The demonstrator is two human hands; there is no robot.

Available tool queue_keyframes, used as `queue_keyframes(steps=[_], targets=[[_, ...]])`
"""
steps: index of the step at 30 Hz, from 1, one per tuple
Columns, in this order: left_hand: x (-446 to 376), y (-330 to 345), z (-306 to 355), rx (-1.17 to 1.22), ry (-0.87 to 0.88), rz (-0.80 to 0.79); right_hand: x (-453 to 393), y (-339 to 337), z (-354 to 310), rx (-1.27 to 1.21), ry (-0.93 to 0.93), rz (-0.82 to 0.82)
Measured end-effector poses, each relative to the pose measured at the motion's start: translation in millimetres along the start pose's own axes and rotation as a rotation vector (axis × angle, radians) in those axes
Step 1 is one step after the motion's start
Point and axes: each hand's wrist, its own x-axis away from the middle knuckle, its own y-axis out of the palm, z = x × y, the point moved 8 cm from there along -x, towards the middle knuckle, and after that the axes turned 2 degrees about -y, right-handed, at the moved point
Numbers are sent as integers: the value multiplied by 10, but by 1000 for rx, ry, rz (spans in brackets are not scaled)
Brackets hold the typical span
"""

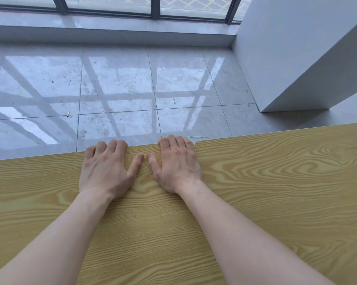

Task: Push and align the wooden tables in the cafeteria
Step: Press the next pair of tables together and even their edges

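Two light wooden tables fill the lower half of the view. The left table (40, 192) lies under both my hands. The right table (286, 182) sits flush against it, their seam running down from a rounded corner gap at the far edge. My left hand (105, 171) rests palm down, its fingers curled over the left table's far edge. My right hand (177, 167) lies beside it, thumbs nearly touching, fingers hooked over the same edge just left of the seam. The far edges of the two tables line up closely.
Glossy grey floor tiles (116, 89) stretch beyond the tables to a low sill under a dark-framed window (155, 7). A white pillar (296, 58) stands at the right. Small bits of litter (68, 114) lie on the floor.
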Motion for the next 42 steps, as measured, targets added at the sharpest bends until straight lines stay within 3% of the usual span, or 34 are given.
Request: queue_keyframes(steps=[24,35,42], targets=[[-7,-12,8,-13,4,-40,1,25,5,6,-12,16],[230,-160,60,134,38,-29,130,2,-38,-21,-17,-129],[865,-252,79,147,46,-93,837,-128,-13,-45,-8,-255]])
